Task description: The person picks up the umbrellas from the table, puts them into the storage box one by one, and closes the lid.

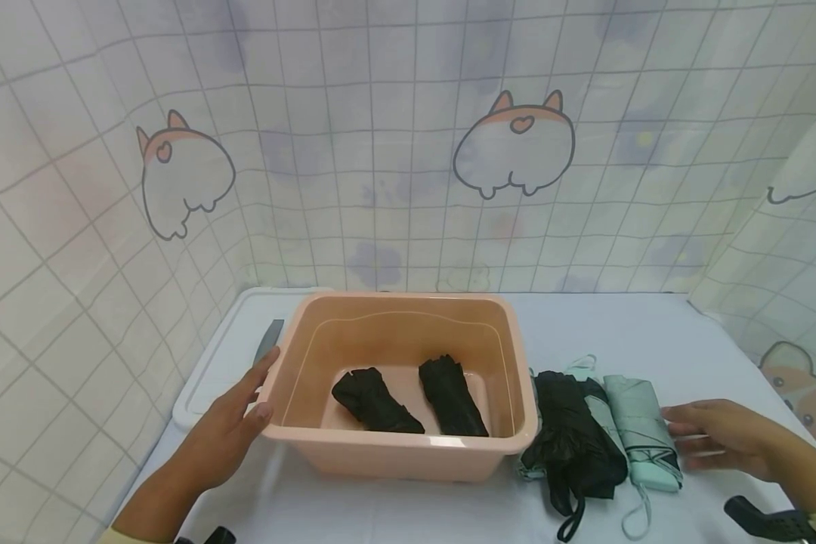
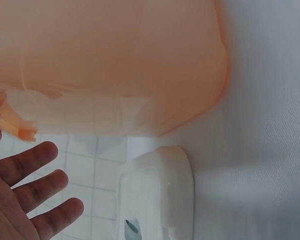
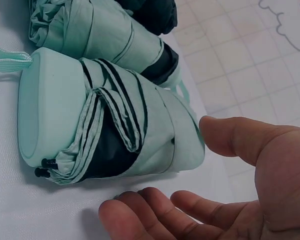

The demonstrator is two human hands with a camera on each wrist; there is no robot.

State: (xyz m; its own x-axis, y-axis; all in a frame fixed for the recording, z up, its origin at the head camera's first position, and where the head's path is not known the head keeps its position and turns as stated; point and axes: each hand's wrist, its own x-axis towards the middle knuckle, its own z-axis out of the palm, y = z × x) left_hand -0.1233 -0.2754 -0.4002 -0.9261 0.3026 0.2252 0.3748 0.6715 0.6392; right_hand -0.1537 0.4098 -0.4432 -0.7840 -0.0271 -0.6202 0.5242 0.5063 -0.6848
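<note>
A peach plastic basin stands mid-table with two rolled black fabric bundles lying inside. My left hand is at the basin's left rim, thumb by the front corner; in the left wrist view, its extended fingers show beside the basin wall. My right hand is beside the rightmost mint folded umbrella, its fingers loosely bent and holding nothing. In the right wrist view, the thumb is close to one end of that umbrella. Left of it, a black folded umbrella overlaps another mint umbrella.
Behind the left hand lies a white tray with a grey blade-like piece on it. White cloth covers the table. A tile-patterned curtain hangs along the back and sides.
</note>
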